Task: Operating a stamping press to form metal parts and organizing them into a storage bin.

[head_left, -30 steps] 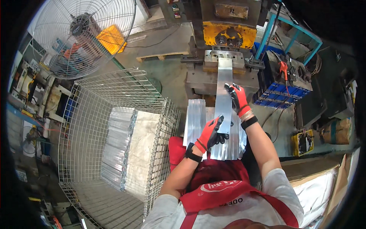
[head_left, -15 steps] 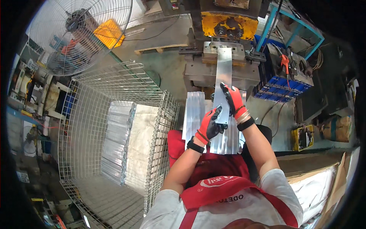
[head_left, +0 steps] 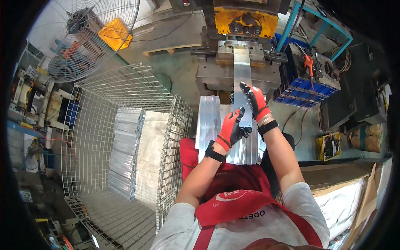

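Both hands wear red gloves with black palms and fingers. A long flat metal strip (head_left: 242, 75) runs away from me, its far end lying at the die block (head_left: 254, 51) of the press. My left hand (head_left: 234, 128) grips the strip's near end from the left side. Farther along, my right hand (head_left: 255, 100) closes on its right edge. Beneath my hands, over my lap, lie shiny metal strips (head_left: 246, 151), partly hidden by my gloves. To their left is another stack of strips (head_left: 209, 121).
At left stands a wire mesh basket (head_left: 162, 166) holding stacked metal strips (head_left: 123, 152). A large fan (head_left: 79, 25) is at upper left. The yellow-fronted press (head_left: 246, 21) rises ahead. On the right are a blue crate (head_left: 304, 95), a small yellow bin (head_left: 329, 146) and a cardboard box (head_left: 333, 179).
The strip's far end now reaches the die block more squarely, and both hands have moved slightly forward with it. The whole view has shifted a little.
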The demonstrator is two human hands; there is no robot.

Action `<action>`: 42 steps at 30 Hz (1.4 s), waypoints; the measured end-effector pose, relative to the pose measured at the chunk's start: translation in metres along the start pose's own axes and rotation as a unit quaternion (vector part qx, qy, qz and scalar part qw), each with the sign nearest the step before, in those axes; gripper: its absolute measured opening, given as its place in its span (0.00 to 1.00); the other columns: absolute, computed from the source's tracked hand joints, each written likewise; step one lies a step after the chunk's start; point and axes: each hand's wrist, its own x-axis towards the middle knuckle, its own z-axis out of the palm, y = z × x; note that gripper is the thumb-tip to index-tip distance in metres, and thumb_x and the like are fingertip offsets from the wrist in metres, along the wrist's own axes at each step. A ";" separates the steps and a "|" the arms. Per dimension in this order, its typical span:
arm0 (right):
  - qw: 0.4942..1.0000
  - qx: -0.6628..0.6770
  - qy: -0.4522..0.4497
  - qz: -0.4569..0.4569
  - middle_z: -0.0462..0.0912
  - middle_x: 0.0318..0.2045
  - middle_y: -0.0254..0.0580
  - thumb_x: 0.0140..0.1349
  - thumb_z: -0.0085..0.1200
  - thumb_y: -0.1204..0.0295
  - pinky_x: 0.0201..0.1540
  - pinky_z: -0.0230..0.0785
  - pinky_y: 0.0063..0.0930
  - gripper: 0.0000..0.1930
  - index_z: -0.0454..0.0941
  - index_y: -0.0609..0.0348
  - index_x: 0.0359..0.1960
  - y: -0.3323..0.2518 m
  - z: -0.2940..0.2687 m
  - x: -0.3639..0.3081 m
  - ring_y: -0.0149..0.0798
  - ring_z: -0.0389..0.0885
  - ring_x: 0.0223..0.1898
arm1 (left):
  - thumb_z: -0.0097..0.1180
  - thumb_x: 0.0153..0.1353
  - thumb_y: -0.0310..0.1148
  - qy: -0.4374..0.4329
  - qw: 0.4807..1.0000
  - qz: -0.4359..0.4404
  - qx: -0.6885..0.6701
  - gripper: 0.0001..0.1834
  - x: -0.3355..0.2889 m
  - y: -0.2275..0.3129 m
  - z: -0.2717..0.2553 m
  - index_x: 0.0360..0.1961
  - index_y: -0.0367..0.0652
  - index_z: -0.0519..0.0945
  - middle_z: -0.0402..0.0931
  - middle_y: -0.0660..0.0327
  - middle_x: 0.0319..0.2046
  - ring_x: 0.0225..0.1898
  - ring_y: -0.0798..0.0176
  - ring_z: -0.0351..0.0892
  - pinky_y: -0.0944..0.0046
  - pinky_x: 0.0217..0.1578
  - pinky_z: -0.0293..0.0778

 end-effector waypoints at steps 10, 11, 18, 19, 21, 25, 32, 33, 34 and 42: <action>0.999 0.034 0.013 0.020 0.65 0.18 0.20 0.51 0.54 0.61 0.23 0.51 0.17 0.11 0.75 0.55 0.22 0.014 -0.004 0.011 0.19 0.59 0.21 | 0.48 0.56 0.46 -0.019 1.000 0.018 -0.002 0.17 0.001 0.000 0.000 0.35 0.43 0.71 0.72 0.63 0.24 0.15 0.64 0.74 0.72 0.09 0.65; 0.999 0.035 0.011 0.027 0.65 0.18 0.20 0.51 0.54 0.61 0.23 0.51 0.18 0.11 0.75 0.55 0.21 0.013 -0.005 0.010 0.19 0.59 0.21 | 0.48 0.56 0.46 -0.017 1.000 0.019 0.003 0.17 0.001 -0.001 0.000 0.35 0.43 0.71 0.72 0.63 0.24 0.15 0.65 0.74 0.72 0.09 0.65; 0.999 -0.019 0.011 0.023 0.64 0.18 0.19 0.51 0.54 0.62 0.23 0.51 0.17 0.11 0.75 0.55 0.22 -0.003 0.000 -0.001 0.19 0.58 0.21 | 0.48 0.55 0.46 -0.021 0.999 0.022 0.011 0.18 0.001 -0.002 -0.001 0.36 0.42 0.71 0.72 0.62 0.24 0.15 0.64 0.74 0.73 0.09 0.66; 0.999 -0.014 0.012 0.030 0.64 0.18 0.20 0.51 0.54 0.61 0.23 0.51 0.17 0.11 0.75 0.55 0.22 -0.001 -0.002 0.000 0.19 0.58 0.22 | 0.48 0.55 0.46 -0.020 1.000 0.021 0.009 0.18 0.000 -0.002 0.000 0.36 0.42 0.71 0.72 0.62 0.24 0.15 0.64 0.74 0.72 0.09 0.66; 0.999 -0.005 0.012 0.042 0.64 0.18 0.20 0.51 0.54 0.61 0.23 0.51 0.17 0.11 0.75 0.55 0.22 0.001 -0.002 0.002 0.19 0.58 0.22 | 0.49 0.55 0.47 -0.018 1.000 0.023 0.004 0.18 -0.002 0.000 0.002 0.37 0.43 0.71 0.73 0.62 0.24 0.15 0.63 0.74 0.71 0.10 0.67; 0.999 -0.021 0.024 0.023 0.65 0.19 0.20 0.52 0.53 0.61 0.25 0.53 0.17 0.10 0.75 0.55 0.23 0.001 0.000 0.000 0.20 0.60 0.23 | 0.49 0.55 0.47 0.008 1.000 -0.003 0.009 0.18 -0.001 -0.001 0.000 0.38 0.43 0.71 0.73 0.61 0.27 0.16 0.62 0.74 0.71 0.10 0.67; 0.999 -0.009 0.007 0.043 0.69 0.20 0.24 0.51 0.54 0.61 0.26 0.55 0.18 0.12 0.77 0.57 0.27 0.014 -0.013 0.013 0.21 0.63 0.24 | 0.47 0.56 0.46 -0.038 0.999 0.007 -0.004 0.17 0.004 -0.001 -0.006 0.39 0.44 0.70 0.73 0.61 0.26 0.17 0.63 0.75 0.71 0.10 0.67; 0.998 -0.011 0.002 0.056 0.71 0.22 0.25 0.52 0.53 0.61 0.28 0.57 0.18 0.13 0.77 0.58 0.29 0.014 -0.012 0.014 0.22 0.65 0.25 | 0.47 0.57 0.45 -0.045 0.999 0.011 -0.014 0.16 0.004 -0.001 -0.007 0.38 0.44 0.70 0.73 0.61 0.25 0.17 0.63 0.75 0.71 0.10 0.67; 0.999 0.013 -0.009 0.035 0.72 0.24 0.26 0.52 0.52 0.62 0.30 0.59 0.18 0.13 0.77 0.59 0.31 0.013 -0.011 0.016 0.23 0.67 0.27 | 0.46 0.57 0.45 -0.051 0.999 0.017 -0.005 0.16 0.005 0.000 -0.008 0.38 0.44 0.70 0.73 0.61 0.24 0.17 0.63 0.76 0.71 0.10 0.67; 0.997 0.033 0.006 -0.072 0.76 0.39 0.38 0.57 0.46 0.69 0.46 0.62 0.21 0.14 0.73 0.67 0.40 -0.004 -0.024 -0.014 0.31 0.74 0.41 | 0.45 0.58 0.46 -0.065 0.998 0.025 0.009 0.16 -0.025 -0.019 -0.012 0.35 0.42 0.70 0.71 0.62 0.19 0.18 0.64 0.76 0.70 0.11 0.68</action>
